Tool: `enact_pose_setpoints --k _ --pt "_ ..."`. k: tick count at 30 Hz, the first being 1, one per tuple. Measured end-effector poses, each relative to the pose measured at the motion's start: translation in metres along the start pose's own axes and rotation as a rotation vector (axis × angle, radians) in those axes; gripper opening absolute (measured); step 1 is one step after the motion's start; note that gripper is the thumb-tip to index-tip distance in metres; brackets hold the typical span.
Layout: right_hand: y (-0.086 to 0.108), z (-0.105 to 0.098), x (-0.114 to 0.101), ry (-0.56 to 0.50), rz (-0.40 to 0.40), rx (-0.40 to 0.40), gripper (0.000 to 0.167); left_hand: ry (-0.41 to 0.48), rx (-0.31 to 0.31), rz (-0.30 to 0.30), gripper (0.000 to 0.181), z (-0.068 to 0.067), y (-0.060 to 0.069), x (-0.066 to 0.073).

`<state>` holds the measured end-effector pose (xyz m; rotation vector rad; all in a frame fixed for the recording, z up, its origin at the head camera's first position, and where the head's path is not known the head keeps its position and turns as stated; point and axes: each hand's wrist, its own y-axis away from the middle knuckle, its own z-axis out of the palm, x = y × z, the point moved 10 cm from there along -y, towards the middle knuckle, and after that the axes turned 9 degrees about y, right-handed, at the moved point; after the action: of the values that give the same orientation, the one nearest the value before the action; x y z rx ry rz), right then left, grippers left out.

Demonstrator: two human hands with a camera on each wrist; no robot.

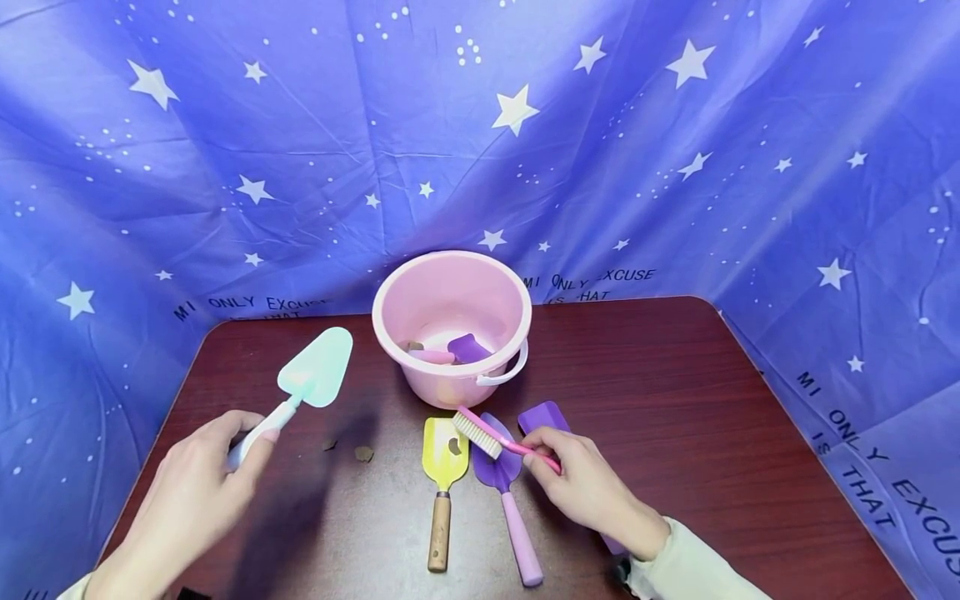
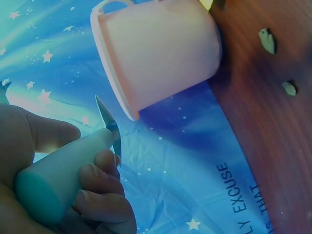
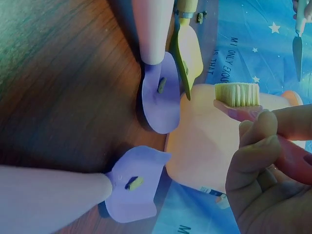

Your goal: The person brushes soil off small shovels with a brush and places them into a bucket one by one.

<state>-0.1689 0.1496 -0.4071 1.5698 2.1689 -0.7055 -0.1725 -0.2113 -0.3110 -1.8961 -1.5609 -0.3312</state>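
Note:
My left hand [image 1: 198,479] grips the pale handle of a small trowel with a mint-green blade [image 1: 318,371], raised above the table's left side. A pink brush with cream bristles [image 1: 477,435] is pinched in my right hand [image 1: 581,483], over the shovels. Below it lie a yellow shovel [image 1: 437,467] with a wooden handle and a purple shovel [image 1: 521,533] with a rounded blade. Another purple shovel [image 1: 542,415] is partly hidden by my right hand. Small brownish bits rest on these blades, such as one bit [image 3: 135,183] in the right wrist view.
A pink bucket [image 1: 442,385] stands upright behind the shovels, its white handle [image 1: 504,375] lowered. Inside are a purple blade [image 1: 469,348], a pink piece and a brownish bit. Two brownish bits, one larger bit [image 1: 363,454], lie on the dark table [image 1: 637,358]. Starry blue cloth surrounds it.

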Motion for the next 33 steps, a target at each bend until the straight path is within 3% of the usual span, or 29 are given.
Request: enact_pose_setpoints --k 13,33 --pt "0.011 -0.015 0.011 0.045 -0.011 0.057 0.018 0.008 -0.006 0.088 0.007 0.002 -0.022 0.029" --pt "0.026 -0.032 0.033 0.065 0.050 0.102 0.020 0.003 -0.090 0.183 0.011 0.029 -0.058 0.070"
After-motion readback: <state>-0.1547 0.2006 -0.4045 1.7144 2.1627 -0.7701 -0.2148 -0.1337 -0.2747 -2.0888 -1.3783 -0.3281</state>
